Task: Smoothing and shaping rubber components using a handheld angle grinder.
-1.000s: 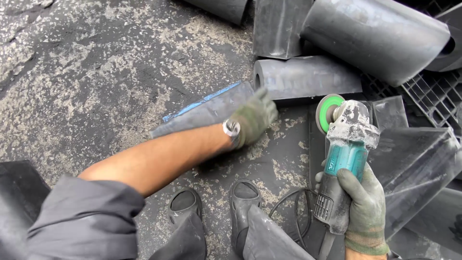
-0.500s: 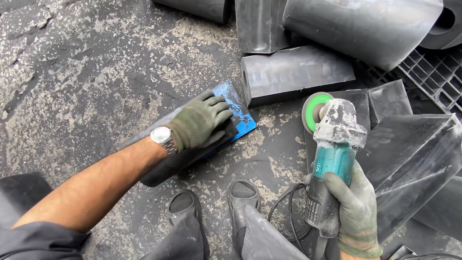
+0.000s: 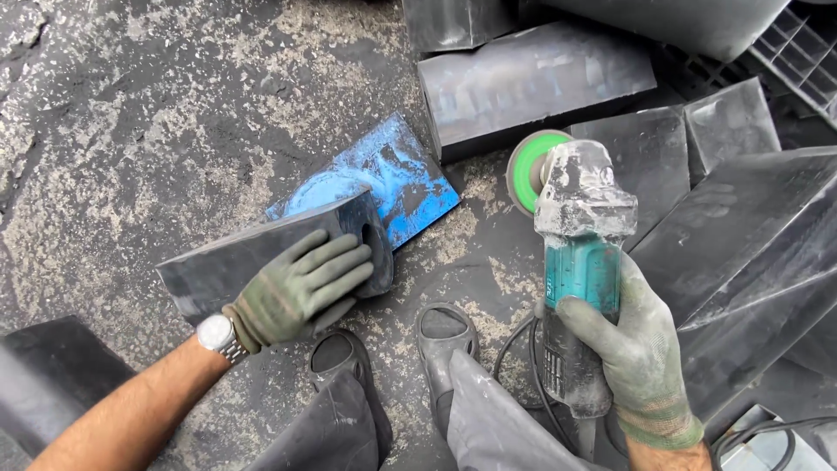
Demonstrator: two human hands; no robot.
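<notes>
**Left hand on the block, right hand on the grinder**

At the far left, your bare forearm comes in from the lower corner, a metal wristwatch point(image 3: 214, 334) sitting just above the glove cuff. Your left hand point(image 3: 301, 292), in a grey-green glove, lies flat with fingers spread across the top and near face of a dark rectangular block point(image 3: 222, 262) — pressing on it rather than pinching. The block rests tilted on the rough, dust-streaked floor point(image 3: 131, 131), and its right end overlaps a blue-coated flat piece point(image 3: 397, 179) lying just behind it.

Below, in the middle, your two dark shoes point(image 3: 445, 331) stand on the floor, grey trouser legs running up to them.

To the right, your right hand point(image 3: 623, 344), gloved the same way, is wrapped tight around the teal body of an angle grinder point(image 3: 580, 262). The tool points away from you; its dust-caked head carries a green disc point(image 3: 527, 170), held near the blue piece but apart from it. A black cable point(image 3: 523, 366) loops down beside the grip.

Behind and to the right lie more dark blocks — a long one point(image 3: 532, 83) near the disc, and larger slabs point(image 3: 750, 253) stacked at the right edge.
</notes>
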